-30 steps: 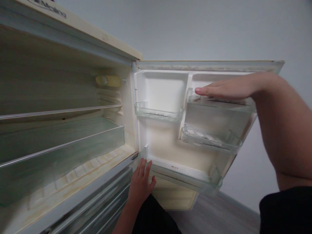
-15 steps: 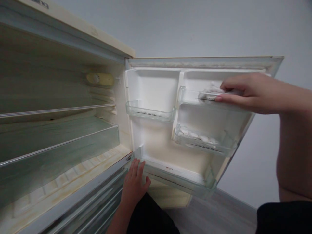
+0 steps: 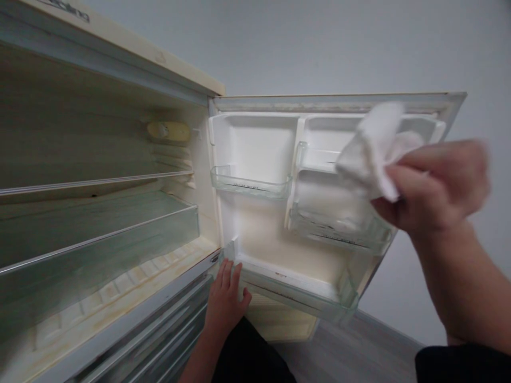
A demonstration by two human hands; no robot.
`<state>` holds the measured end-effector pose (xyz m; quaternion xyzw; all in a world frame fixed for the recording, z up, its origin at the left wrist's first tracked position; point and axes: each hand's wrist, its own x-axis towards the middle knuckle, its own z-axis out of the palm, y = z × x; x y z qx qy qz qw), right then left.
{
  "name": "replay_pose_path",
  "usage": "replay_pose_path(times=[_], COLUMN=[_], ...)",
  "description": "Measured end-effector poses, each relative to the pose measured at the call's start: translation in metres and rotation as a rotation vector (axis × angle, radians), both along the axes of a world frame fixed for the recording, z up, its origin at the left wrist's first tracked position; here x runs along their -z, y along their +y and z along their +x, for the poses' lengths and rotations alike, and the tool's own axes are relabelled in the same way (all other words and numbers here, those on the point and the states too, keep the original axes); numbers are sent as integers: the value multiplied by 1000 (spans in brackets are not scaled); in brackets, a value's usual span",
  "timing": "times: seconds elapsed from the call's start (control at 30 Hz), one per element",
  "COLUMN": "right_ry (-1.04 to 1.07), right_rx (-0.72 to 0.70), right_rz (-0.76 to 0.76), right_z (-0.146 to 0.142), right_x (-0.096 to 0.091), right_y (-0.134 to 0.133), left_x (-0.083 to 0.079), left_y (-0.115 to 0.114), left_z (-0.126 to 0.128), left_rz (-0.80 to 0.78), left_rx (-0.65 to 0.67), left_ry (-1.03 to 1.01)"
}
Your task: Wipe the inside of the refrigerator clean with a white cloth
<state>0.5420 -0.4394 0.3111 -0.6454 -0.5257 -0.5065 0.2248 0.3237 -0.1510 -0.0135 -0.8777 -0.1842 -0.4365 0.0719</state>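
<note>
My right hand [image 3: 439, 183], blurred by motion, is closed around a white cloth [image 3: 369, 146]. The cloth hangs bunched in front of the open fridge door [image 3: 263, 229]. It hides part of the upper right door shelf [image 3: 315, 156]. Below it sits a clear door bin [image 3: 331, 229]. My left hand [image 3: 227, 295] is open, its fingertips at the hinge-side end of the bottom door bin [image 3: 295, 298]; whether they press on it I cannot tell.
To the left is the fridge compartment, with a glass shelf [image 3: 99, 183], a clear drawer [image 3: 131, 239] and a yellowed lamp cover [image 3: 170, 132]. The compartment floor [image 3: 120, 287] has brownish stains. Another clear bin [image 3: 251, 186] is on the door. A grey wall [image 3: 319, 48] stands behind.
My right hand has lifted the cloth out of the upper right door shelf and drawn it back toward me. My left hand stays in about the same place.
</note>
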Motion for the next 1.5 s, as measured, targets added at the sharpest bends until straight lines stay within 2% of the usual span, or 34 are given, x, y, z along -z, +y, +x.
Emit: replay_pose_path(times=[0.07, 0.13, 0.23, 0.33, 0.43, 0.53, 0.73, 0.87, 1.07, 1.23, 1.3, 1.4, 1.5], right_ry=[-173, -62, 387, 866, 1330, 1564, 1601, 1609, 1551, 1388, 1381, 1424, 1421], right_rx=[5, -9, -115, -405, -705, -849, -960, -993, -988, -950, -961, -995, -966], right_rz=[-135, -208, -121, -80, 70, 243, 327, 339, 427, 416, 500, 643, 605], right_z=[-24, -43, -53, -45, -39, -41, -48, -51, -52, -38, -35, -41, -55], right_x=[14, 24, 34, 40, 42, 41, 36, 28, 29, 38, 39, 39, 38], right_y=[17, 39, 65, 77, 82, 92, 118, 119, 86, 56, 48, 34, 19], left_x=[1, 2, 2, 2, 1, 0, 0, 1, 1, 3, 3, 2, 2], left_y=[1, 1, 1, -1, -2, -3, -4, -3, -2, -2, -2, -2, -3], left_z=[-1, -2, -4, -2, 0, -1, -4, -6, -8, -7, -7, -6, -5], left_rz=[-1, 1, 10, 13, -8, -28, -24, 10, 27, -13, -12, 9, 10], left_rx=[2, -1, -9, -16, -13, -2, 13, 7, 9, 24, 27, 21, 13], left_ry=[5, 13, 22, 10, -2, -6, 8, 13, 26, 21, 25, 32, 27])
